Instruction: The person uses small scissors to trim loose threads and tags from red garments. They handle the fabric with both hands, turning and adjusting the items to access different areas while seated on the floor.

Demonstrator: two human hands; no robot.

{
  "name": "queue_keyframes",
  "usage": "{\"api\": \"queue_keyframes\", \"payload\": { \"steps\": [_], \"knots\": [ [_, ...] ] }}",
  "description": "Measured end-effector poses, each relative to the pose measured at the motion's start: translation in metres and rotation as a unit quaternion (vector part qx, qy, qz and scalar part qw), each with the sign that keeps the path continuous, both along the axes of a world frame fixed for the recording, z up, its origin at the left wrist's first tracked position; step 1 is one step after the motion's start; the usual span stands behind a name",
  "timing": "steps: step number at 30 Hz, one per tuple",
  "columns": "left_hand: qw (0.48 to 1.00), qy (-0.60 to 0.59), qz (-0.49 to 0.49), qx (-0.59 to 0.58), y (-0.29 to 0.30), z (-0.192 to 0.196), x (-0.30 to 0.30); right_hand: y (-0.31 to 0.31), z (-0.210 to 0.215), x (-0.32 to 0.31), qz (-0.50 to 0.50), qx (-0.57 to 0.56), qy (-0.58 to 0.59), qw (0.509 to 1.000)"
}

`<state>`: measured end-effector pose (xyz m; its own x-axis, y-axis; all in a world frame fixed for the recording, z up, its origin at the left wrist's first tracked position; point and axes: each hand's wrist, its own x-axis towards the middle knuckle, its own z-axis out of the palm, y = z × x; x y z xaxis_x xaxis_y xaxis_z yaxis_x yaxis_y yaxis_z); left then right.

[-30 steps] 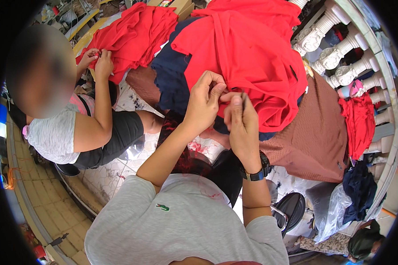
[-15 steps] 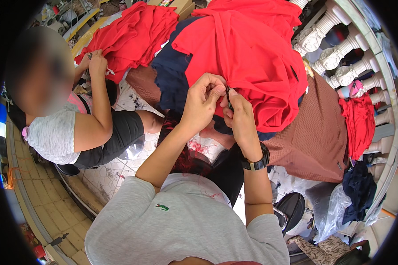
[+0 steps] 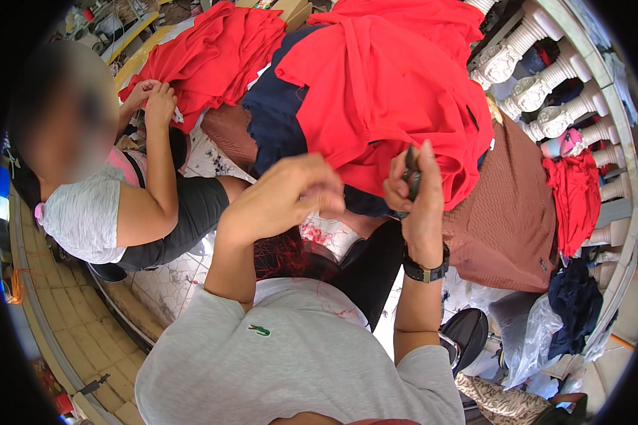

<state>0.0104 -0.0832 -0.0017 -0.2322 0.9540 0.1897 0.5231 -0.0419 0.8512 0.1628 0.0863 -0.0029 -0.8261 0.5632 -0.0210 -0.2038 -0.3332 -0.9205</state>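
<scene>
Directly beyond both raised hands lies the big red knit garment, nearer the right hand, which grips a small dark upright tool, while the left hand hangs loosely curled, holding nothing visible.

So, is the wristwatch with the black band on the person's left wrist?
No, the black-banded wristwatch sits on the right wrist, just below the right hand, which holds a small dark tool; the left wrist is bare.

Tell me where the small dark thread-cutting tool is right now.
In the head view, the small dark tool sits right of centre, pinched in the right hand, against the big red cloth.
</scene>
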Motion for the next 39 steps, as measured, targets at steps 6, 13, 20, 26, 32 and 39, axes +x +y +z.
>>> {"api": "queue_keyframes", "payload": {
  "steps": [6, 13, 20, 26, 32, 39],
  "knots": [
    [0.942, 0.152, 0.212, 0.211, 0.088, -0.024, -0.008, -0.013, 0.004, -0.02, -0.126, 0.197, 0.015, 0.972],
    [0.831, 0.031, 0.43, 0.353, 0.037, 0.0, -0.195, 0.015, -0.013, 0.043, -0.284, 0.331, -0.07, 0.897],
    [0.86, 0.318, 0.26, 0.303, 0.105, 0.025, -0.04, 0.1, -0.049, 0.061, -0.494, 0.485, -0.207, 0.691],
    [0.95, 0.26, 0.05, 0.162, 0.167, 0.002, -0.024, 0.106, -0.044, 0.081, -0.437, 0.352, -0.12, 0.819],
    [0.891, 0.057, 0.311, 0.327, 0.104, 0.047, -0.169, 0.087, -0.044, 0.126, -0.389, 0.261, -0.175, 0.866],
    [0.842, 0.411, 0.322, 0.138, 0.049, 0.045, -0.129, 0.068, -0.06, 0.112, -0.328, 0.285, -0.112, 0.894]
  ]
}}
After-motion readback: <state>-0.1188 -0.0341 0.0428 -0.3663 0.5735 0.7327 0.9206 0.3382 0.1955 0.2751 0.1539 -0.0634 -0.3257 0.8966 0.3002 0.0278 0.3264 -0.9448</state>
